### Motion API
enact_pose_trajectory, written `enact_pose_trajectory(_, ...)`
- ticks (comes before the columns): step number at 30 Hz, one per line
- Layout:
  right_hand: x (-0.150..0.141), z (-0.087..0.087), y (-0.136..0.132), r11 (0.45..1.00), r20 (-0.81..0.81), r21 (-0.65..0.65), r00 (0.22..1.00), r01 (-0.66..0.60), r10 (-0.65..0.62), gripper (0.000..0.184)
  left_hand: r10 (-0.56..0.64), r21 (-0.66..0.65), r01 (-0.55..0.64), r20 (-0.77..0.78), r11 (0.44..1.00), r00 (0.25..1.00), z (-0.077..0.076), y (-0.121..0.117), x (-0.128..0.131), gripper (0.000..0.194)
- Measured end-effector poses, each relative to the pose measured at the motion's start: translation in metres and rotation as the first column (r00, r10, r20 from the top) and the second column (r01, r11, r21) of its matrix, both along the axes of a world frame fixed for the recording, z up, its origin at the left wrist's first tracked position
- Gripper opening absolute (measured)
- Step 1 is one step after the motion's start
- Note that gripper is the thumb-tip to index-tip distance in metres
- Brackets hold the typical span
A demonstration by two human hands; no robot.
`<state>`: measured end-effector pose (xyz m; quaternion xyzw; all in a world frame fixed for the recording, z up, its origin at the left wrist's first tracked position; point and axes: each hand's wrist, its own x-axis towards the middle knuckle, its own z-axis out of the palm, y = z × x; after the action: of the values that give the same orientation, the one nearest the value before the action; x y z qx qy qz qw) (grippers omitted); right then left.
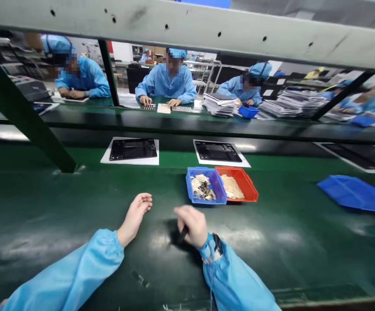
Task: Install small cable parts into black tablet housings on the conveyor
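My left hand (135,218) rests on its side on the green bench, its fingers loosely bent and nothing in them. To its right, my right hand (192,224) is closed around a slim black tool (182,234) that points down and to the left. Motion blur hides the tool's exact kind. Beyond my right hand stands a blue bin (221,195) holding small pale and black pieces (203,186). Against it sits a red bin (249,190) with pale flat pieces (232,187).
Past the bins, two black panels (133,149) (218,152) lie on white sheets. A green post (49,138) slants down at the left. Another blue bin (352,192) is at the right, near a person's hand. Several co-workers in blue sit across the bench.
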<state>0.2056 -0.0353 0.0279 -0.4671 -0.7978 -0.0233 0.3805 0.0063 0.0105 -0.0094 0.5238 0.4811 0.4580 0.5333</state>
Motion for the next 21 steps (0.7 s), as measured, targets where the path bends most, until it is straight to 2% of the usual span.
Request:
enact_pose_trajectory(2, 0.022, 0.013, 0.017, 0.968, 0.003, -0.083, 0.971, 0.237, -0.238, 0.033, -0.030, -0.004, 0.030, 0.060, 1.000, 0.998, -0.002, -0.010, 0.010, 0.021)
enact_pose_trajectory(4, 0.043, 0.025, 0.038, 0.883, 0.062, -0.192, 0.903, 0.428, -0.425, 0.032, -0.050, 0.009, 0.050, 0.096, 0.999, 0.994, -0.002, -0.011, 0.014, 0.020)
enact_pose_trajectory(8, 0.063, 0.030, 0.071, 0.673, 0.275, -0.388, 0.776, 0.629, -0.567, 0.017, -0.077, 0.033, 0.073, 0.117, 0.997, 0.990, -0.001, -0.009, 0.010, 0.018)
enact_pose_trajectory(11, 0.060, 0.024, 0.076, 0.563, 0.372, -0.433, 0.708, 0.704, -0.600, 0.024, -0.083, 0.043, 0.079, 0.111, 0.996, 0.990, -0.001, -0.010, 0.007, 0.017)
enact_pose_trajectory(14, 0.056, 0.022, 0.075, 0.531, 0.407, -0.434, 0.684, 0.728, -0.606, 0.025, -0.092, 0.052, 0.087, 0.105, 0.995, 0.990, -0.001, -0.011, 0.007, 0.017)
enact_pose_trajectory(17, 0.055, 0.024, 0.075, 0.530, 0.416, -0.440, 0.688, 0.725, -0.594, 0.022, -0.111, 0.057, 0.106, 0.104, 0.993, 0.988, -0.002, -0.010, 0.008, 0.018)
enact_pose_trajectory(21, 0.055, 0.023, 0.076, 0.530, 0.412, -0.444, 0.690, 0.723, -0.596, 0.028, -0.139, 0.059, 0.133, 0.104, 0.989, 0.985, -0.004, -0.009, 0.009, 0.017)
